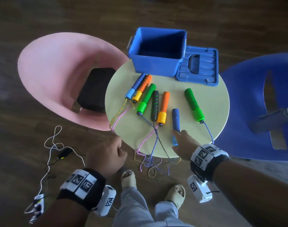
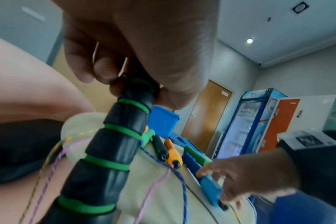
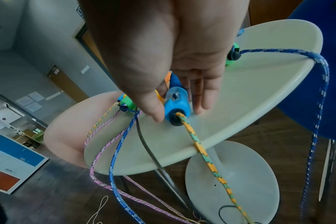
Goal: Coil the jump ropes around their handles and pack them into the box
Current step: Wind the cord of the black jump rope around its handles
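Left hand (image 2: 125,50) grips a black-and-green handle (image 2: 109,151) at about 7 o'clock off the surface (image 1: 181,102). Right hand (image 1: 183,143), fingers relaxed, straddles the blue handle (image 1: 175,122) at 5 o'clock. Handles look rigid, foam-grippy — grab those; the cords (image 3: 113,159) are floppy and tangle-prone. Box (image 1: 158,51) sits at 12.

Right hand (image 3: 163,63) with thumb and fingers flanking a light-blue handle (image 3: 175,104) on the round surface (image 3: 259,94); its orange-green rope (image 3: 207,159) trails over the near edge.

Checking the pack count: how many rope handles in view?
8. Seven lie on the table: blue, orange, green, black, orange in a left row, a blue one under the right hand, green rightmost. One black in the left hand.
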The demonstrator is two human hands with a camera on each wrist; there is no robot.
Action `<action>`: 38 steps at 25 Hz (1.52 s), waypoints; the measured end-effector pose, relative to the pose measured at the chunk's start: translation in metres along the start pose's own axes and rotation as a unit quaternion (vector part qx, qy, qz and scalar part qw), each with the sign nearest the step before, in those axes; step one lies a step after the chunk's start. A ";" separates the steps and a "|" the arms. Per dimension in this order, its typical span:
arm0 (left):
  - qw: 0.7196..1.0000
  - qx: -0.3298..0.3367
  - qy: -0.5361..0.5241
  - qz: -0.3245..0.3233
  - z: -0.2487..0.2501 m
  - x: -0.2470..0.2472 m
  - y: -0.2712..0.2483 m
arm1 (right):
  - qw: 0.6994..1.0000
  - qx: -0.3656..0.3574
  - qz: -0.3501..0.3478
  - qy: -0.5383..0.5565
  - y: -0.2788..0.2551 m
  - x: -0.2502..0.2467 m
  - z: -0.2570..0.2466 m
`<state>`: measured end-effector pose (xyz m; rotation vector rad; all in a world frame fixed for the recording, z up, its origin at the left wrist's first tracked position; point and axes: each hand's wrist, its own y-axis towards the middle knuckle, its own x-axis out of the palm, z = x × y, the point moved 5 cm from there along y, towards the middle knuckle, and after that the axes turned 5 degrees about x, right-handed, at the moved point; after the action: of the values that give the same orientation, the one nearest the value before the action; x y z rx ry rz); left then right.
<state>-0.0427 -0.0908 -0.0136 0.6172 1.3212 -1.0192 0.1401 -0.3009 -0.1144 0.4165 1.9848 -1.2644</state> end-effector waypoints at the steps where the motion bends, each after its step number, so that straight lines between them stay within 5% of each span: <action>1: 1.000 -0.024 0.000 0.009 -0.005 -0.010 -0.001 | 1.000 -0.002 -0.002 0.000 0.001 0.000 0.000; 10: 0.983 -0.091 -0.088 0.132 -0.001 -0.075 -0.008 | 0.999 -0.006 0.044 -0.023 -0.012 -0.022 -0.004; 13: 0.976 -0.035 -0.123 0.175 0.017 -0.090 -0.006 | 0.990 -0.103 0.073 0.054 -0.033 -0.042 -0.039; 18: 0.938 0.100 -0.264 0.202 0.055 -0.111 0.008 | 0.953 -0.236 -0.085 0.168 -0.072 -0.055 -0.110; 22: 0.908 0.111 -0.358 0.189 0.074 -0.112 0.017 | 0.959 -0.217 -0.049 0.174 -0.069 -0.061 -0.116; 24: 0.866 0.112 -0.461 0.159 0.075 -0.099 0.021 | 0.949 -0.208 -0.032 0.234 -0.069 -0.070 -0.108; 25: 0.839 0.104 -0.521 0.119 0.074 -0.088 0.024 | 0.925 -0.221 -0.042 0.307 -0.074 -0.077 -0.107; 27: 0.817 0.088 -0.569 -0.019 0.075 -0.050 0.028 | 0.823 -0.242 -0.074 0.508 -0.088 -0.100 -0.105; 30: 0.877 0.086 -0.446 -0.155 0.073 0.008 0.018 | 0.670 -0.231 -0.081 0.701 -0.110 -0.150 -0.091; 33: 0.916 -0.016 -0.368 -0.158 0.033 0.051 0.006 | 0.588 -0.226 -0.069 0.774 -0.129 -0.194 -0.071; 35: 0.921 -0.117 -0.354 -0.115 -0.007 0.061 0.002 | 0.600 -0.217 -0.048 0.768 -0.136 -0.208 -0.058; 36: 0.919 -0.157 -0.353 -0.078 -0.022 0.057 -0.001 | 0.634 -0.214 -0.037 0.742 -0.136 -0.210 -0.055; 38: 0.929 -0.181 -0.323 -0.020 -0.034 0.035 0.000 | 0.757 -0.205 -0.017 0.620 -0.132 -0.200 -0.054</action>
<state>-0.0612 -0.0708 -0.0534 -0.0397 0.8937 -0.8726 0.1729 -0.2923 0.1292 1.2058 3.2547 -0.4250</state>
